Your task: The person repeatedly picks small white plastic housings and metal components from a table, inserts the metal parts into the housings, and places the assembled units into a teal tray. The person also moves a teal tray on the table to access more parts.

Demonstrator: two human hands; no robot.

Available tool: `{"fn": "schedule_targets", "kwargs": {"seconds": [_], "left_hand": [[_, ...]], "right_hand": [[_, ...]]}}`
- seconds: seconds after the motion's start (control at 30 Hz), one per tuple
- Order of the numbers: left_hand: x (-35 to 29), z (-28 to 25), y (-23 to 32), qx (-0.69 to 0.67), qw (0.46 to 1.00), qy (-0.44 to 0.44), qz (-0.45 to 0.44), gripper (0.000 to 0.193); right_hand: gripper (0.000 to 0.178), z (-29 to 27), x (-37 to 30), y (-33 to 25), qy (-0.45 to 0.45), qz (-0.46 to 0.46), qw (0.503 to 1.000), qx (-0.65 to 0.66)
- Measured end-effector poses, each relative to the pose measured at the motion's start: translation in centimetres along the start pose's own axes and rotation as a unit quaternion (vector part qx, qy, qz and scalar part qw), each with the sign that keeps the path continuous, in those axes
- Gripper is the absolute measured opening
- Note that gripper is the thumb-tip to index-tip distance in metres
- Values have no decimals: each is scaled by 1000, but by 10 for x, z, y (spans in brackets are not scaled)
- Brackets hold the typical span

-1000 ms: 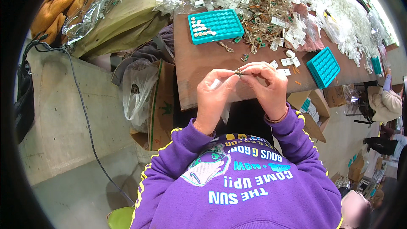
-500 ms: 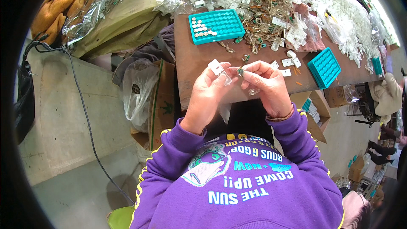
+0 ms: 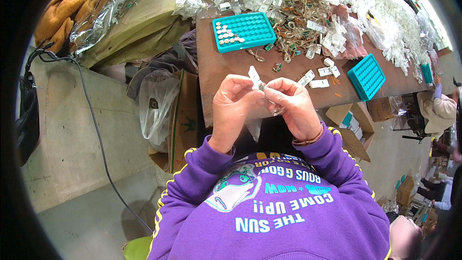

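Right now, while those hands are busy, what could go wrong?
The small white plastic piece pinched in the left hand could slip, perhaps past the front edge of the brown tabletop. A bump to the shallow turquoise plastic tray might unseat its uncovered round silvery discs. Pulling from the tangled brownish wire heap might snag neighbouring strands.

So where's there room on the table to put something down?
The biggest bare patch of table is between the left tray and the left hand. A narrower strip lies between the right tray and the white heap. The back is crowded with wires and that heap.
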State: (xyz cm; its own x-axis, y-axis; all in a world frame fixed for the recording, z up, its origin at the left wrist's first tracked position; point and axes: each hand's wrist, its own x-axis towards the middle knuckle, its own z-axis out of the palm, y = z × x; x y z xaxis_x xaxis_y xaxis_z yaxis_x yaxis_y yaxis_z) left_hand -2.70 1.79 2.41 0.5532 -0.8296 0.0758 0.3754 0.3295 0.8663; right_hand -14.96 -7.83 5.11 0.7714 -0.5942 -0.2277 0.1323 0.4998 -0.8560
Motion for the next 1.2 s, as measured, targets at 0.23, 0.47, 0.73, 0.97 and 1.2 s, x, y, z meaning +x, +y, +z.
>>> {"fn": "schedule_targets", "kwargs": {"seconds": [0.23,0.47,0.73,0.97,1.2], "left_hand": [[2,-4,11,44,997,-36,-43,17],[5,-8,25,5,976,-171,-134,19],[-5,9,18,23,998,-50,-30,11],[-6,12,9,157,981,74,87,12],[-6,10,5,243,956,78,143,13]], "right_hand": [[14,-3,-3,-11,-32,-28,994,-105],[13,-20,7,-24,-195,56,975,-88],[14,-13,2,-11,-95,110,989,25],[12,-9,-10,-14,-63,-42,974,-215],[9,-5,-11,-10,16,-160,925,-346]]}}
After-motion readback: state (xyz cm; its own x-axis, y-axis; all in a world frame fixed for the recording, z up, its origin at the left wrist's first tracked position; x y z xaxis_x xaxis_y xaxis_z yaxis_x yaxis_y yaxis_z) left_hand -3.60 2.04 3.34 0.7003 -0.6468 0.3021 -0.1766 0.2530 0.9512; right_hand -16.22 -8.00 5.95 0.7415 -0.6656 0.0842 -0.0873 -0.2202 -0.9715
